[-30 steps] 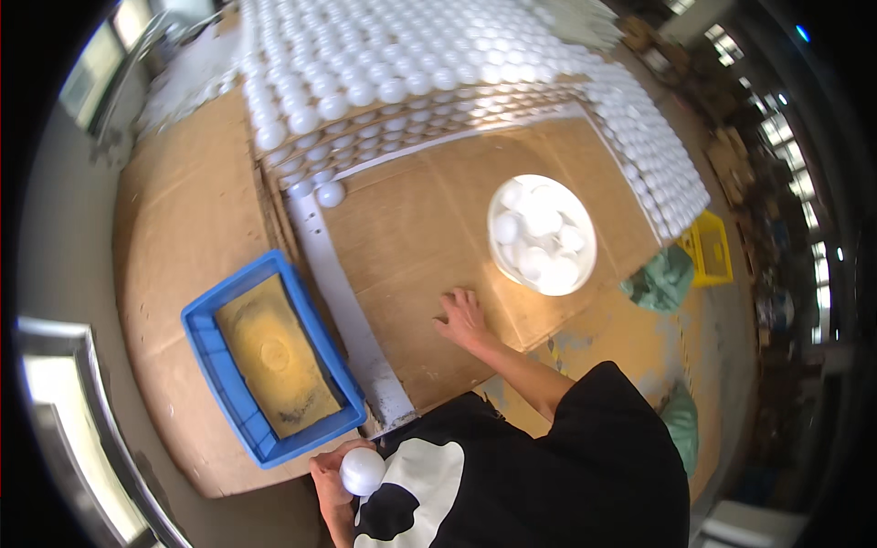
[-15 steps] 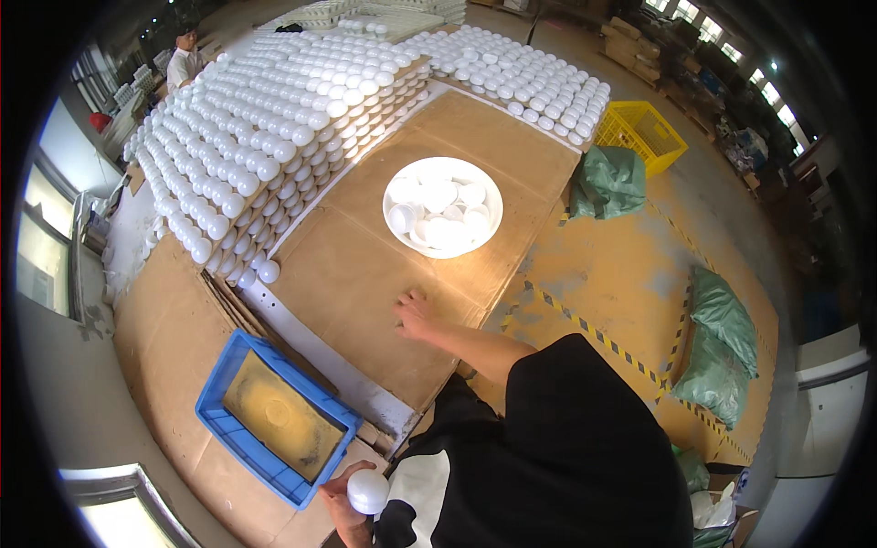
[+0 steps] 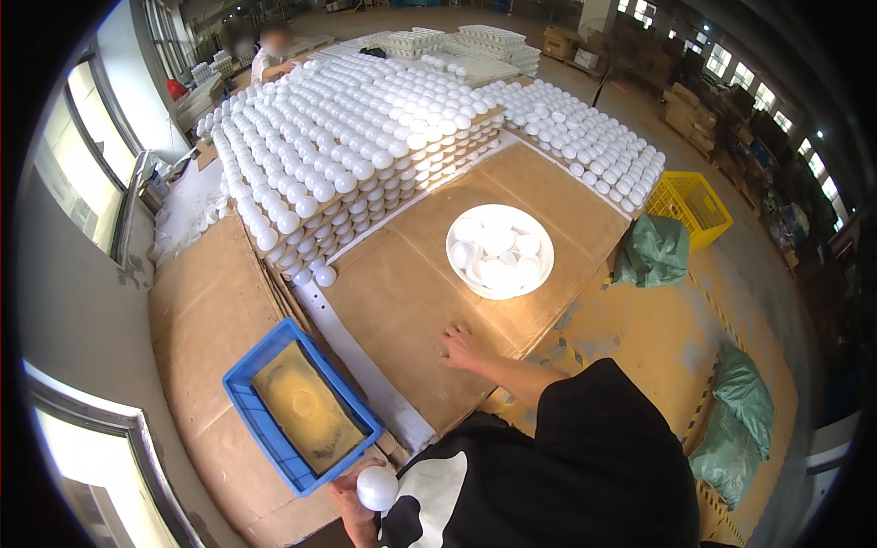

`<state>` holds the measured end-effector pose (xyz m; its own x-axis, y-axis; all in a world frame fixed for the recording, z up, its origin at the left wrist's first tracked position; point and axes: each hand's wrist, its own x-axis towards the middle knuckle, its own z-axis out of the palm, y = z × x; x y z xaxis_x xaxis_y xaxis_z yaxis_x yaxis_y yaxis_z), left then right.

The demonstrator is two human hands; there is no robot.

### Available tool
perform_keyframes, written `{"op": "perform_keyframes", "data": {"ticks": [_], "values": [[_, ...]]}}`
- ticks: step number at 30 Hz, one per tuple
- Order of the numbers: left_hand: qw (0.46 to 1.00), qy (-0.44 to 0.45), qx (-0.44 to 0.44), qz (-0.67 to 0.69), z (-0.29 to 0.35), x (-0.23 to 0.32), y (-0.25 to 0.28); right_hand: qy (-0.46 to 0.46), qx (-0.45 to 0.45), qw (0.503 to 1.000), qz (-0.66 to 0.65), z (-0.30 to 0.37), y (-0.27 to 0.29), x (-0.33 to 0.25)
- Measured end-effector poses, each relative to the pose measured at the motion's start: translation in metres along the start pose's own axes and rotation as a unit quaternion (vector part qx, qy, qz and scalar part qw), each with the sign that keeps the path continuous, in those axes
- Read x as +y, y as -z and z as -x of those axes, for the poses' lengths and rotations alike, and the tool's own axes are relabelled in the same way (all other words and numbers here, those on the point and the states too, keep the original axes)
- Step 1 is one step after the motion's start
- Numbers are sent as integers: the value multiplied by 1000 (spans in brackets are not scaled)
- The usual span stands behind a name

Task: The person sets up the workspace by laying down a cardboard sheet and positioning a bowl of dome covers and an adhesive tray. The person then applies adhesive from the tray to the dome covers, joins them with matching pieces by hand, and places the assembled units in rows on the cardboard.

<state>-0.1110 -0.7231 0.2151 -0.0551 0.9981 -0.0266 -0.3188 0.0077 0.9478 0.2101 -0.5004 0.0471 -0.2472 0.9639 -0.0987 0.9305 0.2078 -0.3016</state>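
My left hand (image 3: 346, 490) is wrapped around a white bulb globe (image 3: 377, 489) close to my body, beside the near corner of a blue bin (image 3: 241, 391). Inside that bin lies a flat yellowish, dusty surface with a faint round mark. On the cardboard-covered table (image 3: 388, 306) rests my right hand (image 3: 461, 349), fingers apart and holding nothing. Beyond it stands a white bowl (image 3: 545, 270) heaped with white bulb covers (image 3: 498, 241).
Stacked layers of white globes (image 3: 320, 151) fill the table's far left, and more globes (image 3: 585, 128) stand at the far right. A yellow crate (image 3: 692, 208) and green sacks (image 3: 731, 447) are on the floor at right. A person (image 3: 271, 57) is at the far left.
The view has tilted up and turned left, so everything sits lower and farther right. My left hand still grips the globe, and my right hand stays on the cardboard.
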Motion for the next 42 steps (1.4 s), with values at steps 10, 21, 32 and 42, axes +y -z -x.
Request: {"op": "perform_keyframes", "data": {"ticks": [10, 21, 32, 42], "values": [[996, 63, 20, 56, -9, -13, -2, 7, -33, 999, -2, 0, 1, 6], [998, 55, 14, 23, 2, -8, -6, 27, -37, 999, 6, 14, 4, -5], [993, 117, 20, 4, -16, 17, -25, 205, -411, 732, -503, 72, 155, -184], [899, 308, 150, -271, 15, 56, -20, 302, -396, 771, -398, 107, 139, -239]]}}
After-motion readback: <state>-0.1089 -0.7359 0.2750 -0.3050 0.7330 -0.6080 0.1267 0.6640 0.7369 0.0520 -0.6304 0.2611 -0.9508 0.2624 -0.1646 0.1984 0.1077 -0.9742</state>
